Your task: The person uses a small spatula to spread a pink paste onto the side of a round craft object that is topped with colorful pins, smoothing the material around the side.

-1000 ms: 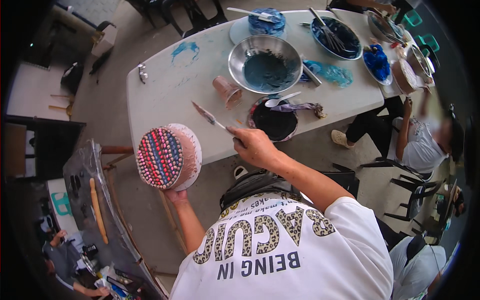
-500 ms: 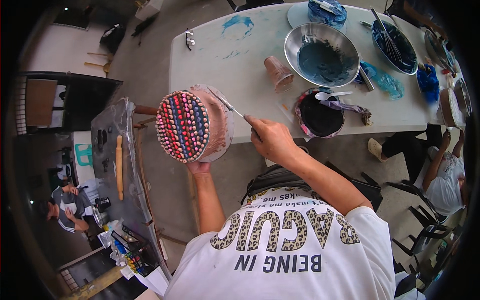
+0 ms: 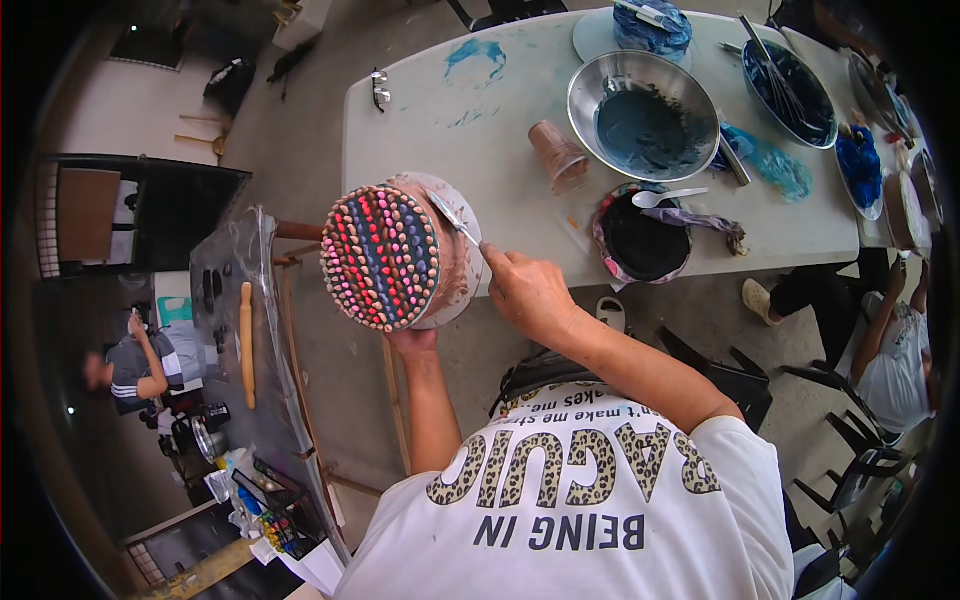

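Note:
My left hand (image 3: 414,341) holds up a round cake from below by its cake board (image 3: 470,300); the fingers under it are hidden. The cake (image 3: 378,258) is tilted, with its top toward me. Rows of small piped dabs in pink, red, dark blue, brown and tan cover that top, and its side is coated in brownish-pink icing. In my right hand (image 3: 527,288), closed round the handle, is an icing spatula (image 3: 450,213). Its metal blade lies against the cake's iced side near the board.
On the white table (image 3: 420,150) stand a steel bowl (image 3: 590,140) of blue-grey icing, a plastic cup (image 3: 558,157), a dark round container (image 3: 647,238) with a white spoon (image 3: 668,196), and a blue cake (image 3: 652,32). A side table (image 3: 225,290) bears a rolling pin (image 3: 247,345). Other people are at both sides.
The cake has shifted slightly right and turned a little. My right hand has come closer to it, and the spatula blade sits lower along its side. The person at far left has raised a hand.

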### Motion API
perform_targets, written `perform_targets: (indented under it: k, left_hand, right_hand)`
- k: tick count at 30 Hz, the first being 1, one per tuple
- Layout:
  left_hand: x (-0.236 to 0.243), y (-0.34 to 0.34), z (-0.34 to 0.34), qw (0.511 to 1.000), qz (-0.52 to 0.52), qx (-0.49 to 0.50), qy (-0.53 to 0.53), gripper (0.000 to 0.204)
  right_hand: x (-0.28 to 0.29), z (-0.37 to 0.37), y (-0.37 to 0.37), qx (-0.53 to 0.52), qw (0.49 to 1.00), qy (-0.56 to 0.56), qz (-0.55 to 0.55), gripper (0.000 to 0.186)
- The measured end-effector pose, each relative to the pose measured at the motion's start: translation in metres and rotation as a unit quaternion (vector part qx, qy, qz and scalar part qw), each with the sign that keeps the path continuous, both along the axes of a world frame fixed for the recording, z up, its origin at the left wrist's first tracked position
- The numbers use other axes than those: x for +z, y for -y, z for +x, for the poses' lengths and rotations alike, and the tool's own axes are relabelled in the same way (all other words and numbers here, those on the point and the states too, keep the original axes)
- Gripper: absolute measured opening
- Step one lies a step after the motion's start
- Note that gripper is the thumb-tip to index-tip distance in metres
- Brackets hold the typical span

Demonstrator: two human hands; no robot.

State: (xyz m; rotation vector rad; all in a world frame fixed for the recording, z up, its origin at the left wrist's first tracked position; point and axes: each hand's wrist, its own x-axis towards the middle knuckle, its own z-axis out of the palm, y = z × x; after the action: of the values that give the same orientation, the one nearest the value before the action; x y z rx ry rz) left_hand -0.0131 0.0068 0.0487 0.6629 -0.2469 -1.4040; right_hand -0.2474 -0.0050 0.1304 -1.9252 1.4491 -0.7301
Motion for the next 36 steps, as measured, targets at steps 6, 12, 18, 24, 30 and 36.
perform_targets:
  k: [6,12,18,24,30,36]
  left_hand:
    - [0.0,0.001,0.001,1.0,0.007,-0.004,-0.025,0.065]
    - [0.002,0.001,-0.003,0.999,0.021,0.008,-0.029,0.065]
    - [0.001,0.0,-0.003,1.0,0.021,0.006,-0.02,0.065]
    - [-0.004,0.002,0.004,0.999,0.017,0.03,-0.033,0.065]
    - [-0.006,0.002,0.006,0.999,0.033,0.026,-0.01,0.065]
    - [-0.005,0.003,0.007,0.999,0.029,0.016,-0.003,0.067]
  right_hand:
    - [0.029,-0.005,0.007,0.001,0.999,0.031,-0.01,0.047]
    - [0.001,-0.01,0.007,-0.005,0.999,-0.002,-0.045,0.046]
    - [0.007,-0.004,0.001,0.018,0.998,-0.052,-0.005,0.048]
    - [0.024,-0.014,0.005,0.007,0.998,0.04,-0.05,0.051]
    - [-0.007,-0.021,0.008,0.01,0.999,0.003,-0.042,0.049]
    - [-0.003,-0.011,0.0,0.029,0.999,-0.037,-0.013,0.048]
